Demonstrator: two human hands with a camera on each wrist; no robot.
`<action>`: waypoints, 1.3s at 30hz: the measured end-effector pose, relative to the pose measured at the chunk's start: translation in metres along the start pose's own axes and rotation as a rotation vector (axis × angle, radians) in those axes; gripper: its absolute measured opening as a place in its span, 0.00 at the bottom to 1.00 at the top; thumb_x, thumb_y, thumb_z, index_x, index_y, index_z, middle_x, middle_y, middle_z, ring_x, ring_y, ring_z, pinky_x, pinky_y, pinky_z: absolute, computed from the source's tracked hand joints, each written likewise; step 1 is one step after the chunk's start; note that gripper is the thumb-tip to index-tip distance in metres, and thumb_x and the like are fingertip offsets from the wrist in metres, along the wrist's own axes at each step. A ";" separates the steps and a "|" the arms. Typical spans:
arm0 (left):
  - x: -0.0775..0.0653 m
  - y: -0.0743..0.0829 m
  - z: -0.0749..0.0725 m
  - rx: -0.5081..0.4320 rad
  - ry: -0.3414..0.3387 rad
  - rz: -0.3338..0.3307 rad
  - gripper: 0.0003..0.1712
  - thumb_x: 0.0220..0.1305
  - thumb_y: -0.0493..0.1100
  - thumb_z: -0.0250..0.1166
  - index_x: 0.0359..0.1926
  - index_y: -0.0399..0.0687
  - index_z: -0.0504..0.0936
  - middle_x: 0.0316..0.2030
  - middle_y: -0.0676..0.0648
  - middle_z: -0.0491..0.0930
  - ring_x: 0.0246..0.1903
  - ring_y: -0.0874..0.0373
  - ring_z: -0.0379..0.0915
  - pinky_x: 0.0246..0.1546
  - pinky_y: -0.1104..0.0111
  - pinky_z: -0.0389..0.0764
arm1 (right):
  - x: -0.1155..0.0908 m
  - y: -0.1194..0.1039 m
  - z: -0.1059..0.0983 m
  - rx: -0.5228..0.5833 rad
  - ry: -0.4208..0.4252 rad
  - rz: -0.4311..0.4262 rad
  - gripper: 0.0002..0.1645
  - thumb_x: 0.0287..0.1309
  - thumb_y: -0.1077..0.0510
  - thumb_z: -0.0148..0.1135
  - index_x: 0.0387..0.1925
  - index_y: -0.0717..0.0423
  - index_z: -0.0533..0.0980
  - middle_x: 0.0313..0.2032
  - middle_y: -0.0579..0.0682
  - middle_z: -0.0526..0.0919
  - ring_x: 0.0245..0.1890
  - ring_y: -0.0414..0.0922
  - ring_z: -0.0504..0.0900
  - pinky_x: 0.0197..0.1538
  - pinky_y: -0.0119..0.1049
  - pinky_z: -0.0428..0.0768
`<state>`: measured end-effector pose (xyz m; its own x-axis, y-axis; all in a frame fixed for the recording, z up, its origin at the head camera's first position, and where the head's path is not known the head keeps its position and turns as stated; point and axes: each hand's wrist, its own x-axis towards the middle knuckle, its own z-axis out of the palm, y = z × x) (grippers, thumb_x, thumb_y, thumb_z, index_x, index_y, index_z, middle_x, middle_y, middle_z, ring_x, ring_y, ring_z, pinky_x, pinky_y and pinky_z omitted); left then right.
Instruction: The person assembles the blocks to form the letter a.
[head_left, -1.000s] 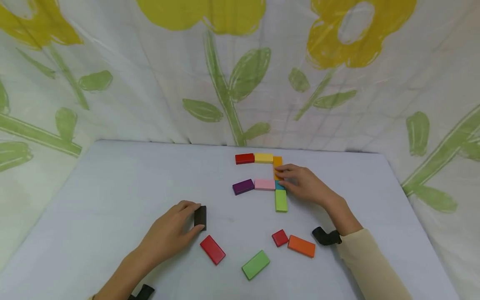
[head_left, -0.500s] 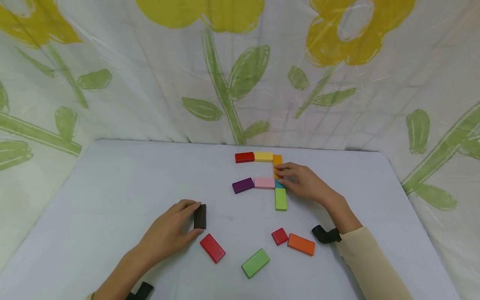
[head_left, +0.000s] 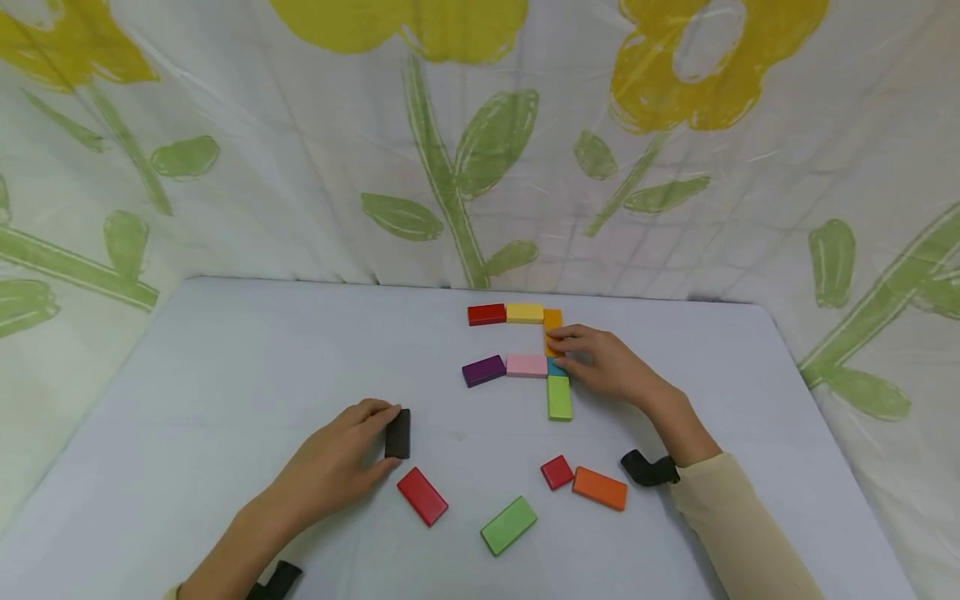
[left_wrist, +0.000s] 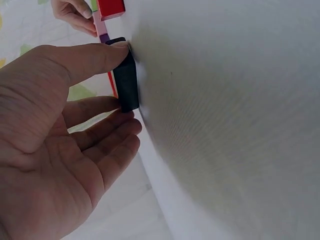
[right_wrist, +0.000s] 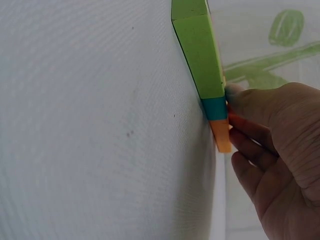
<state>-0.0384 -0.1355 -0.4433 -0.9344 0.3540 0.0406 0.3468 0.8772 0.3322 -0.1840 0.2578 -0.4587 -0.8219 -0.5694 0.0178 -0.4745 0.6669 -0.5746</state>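
Observation:
My left hand pinches a black block lying flat on the table. Its thumb is at the near end and its index finger at the far end; the left wrist view shows the same black block between thumb and fingers. My right hand rests on the row at the right, thumb on a small blue block and fingertips on an orange-yellow block, partly hiding both. A lime green block adjoins the blue one. A pink block and a yellow block extend leftward.
Beyond the yellow block lies a dark red block, and a tilted purple block touches the pink one. Nearer lie a red block, a green block, a small red block and an orange block.
Both hands stay in place on their blocks. The head view shifts very slightly; no block visibly moves.

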 end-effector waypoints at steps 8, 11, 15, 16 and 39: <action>0.001 0.002 0.000 0.016 -0.007 0.027 0.37 0.61 0.46 0.79 0.68 0.39 0.80 0.61 0.46 0.81 0.61 0.49 0.82 0.57 0.56 0.87 | -0.003 0.001 -0.002 -0.002 -0.003 0.003 0.23 0.71 0.61 0.66 0.64 0.63 0.81 0.69 0.58 0.80 0.73 0.61 0.75 0.74 0.60 0.74; 0.002 0.003 -0.001 0.010 -0.017 0.038 0.37 0.61 0.46 0.79 0.68 0.39 0.80 0.62 0.46 0.81 0.60 0.50 0.82 0.57 0.56 0.88 | -0.004 0.003 -0.001 -0.002 0.000 0.002 0.23 0.72 0.61 0.66 0.64 0.63 0.80 0.69 0.58 0.80 0.72 0.61 0.75 0.74 0.61 0.74; 0.004 0.002 -0.001 0.022 -0.024 0.047 0.35 0.60 0.46 0.79 0.66 0.38 0.80 0.61 0.46 0.82 0.61 0.49 0.82 0.58 0.56 0.87 | -0.005 0.006 0.001 0.003 0.009 0.005 0.23 0.72 0.61 0.66 0.65 0.64 0.80 0.69 0.58 0.80 0.72 0.61 0.75 0.74 0.60 0.74; 0.005 0.002 -0.001 0.024 -0.028 0.048 0.35 0.60 0.46 0.79 0.66 0.38 0.81 0.61 0.45 0.82 0.61 0.49 0.82 0.59 0.56 0.87 | -0.005 0.006 0.001 0.002 0.011 0.007 0.23 0.72 0.61 0.66 0.65 0.64 0.80 0.69 0.58 0.80 0.72 0.61 0.76 0.74 0.60 0.75; 0.006 -0.003 -0.006 0.016 -0.054 0.031 0.35 0.57 0.45 0.81 0.64 0.42 0.81 0.58 0.48 0.84 0.59 0.49 0.82 0.58 0.54 0.87 | 0.002 0.003 0.003 0.027 0.016 -0.012 0.23 0.71 0.61 0.67 0.65 0.62 0.80 0.69 0.57 0.80 0.72 0.59 0.77 0.74 0.58 0.76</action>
<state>-0.0459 -0.1377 -0.4383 -0.9174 0.3979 0.0001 0.3775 0.8702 0.3165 -0.1858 0.2576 -0.4624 -0.8215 -0.5690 0.0379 -0.4757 0.6471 -0.5958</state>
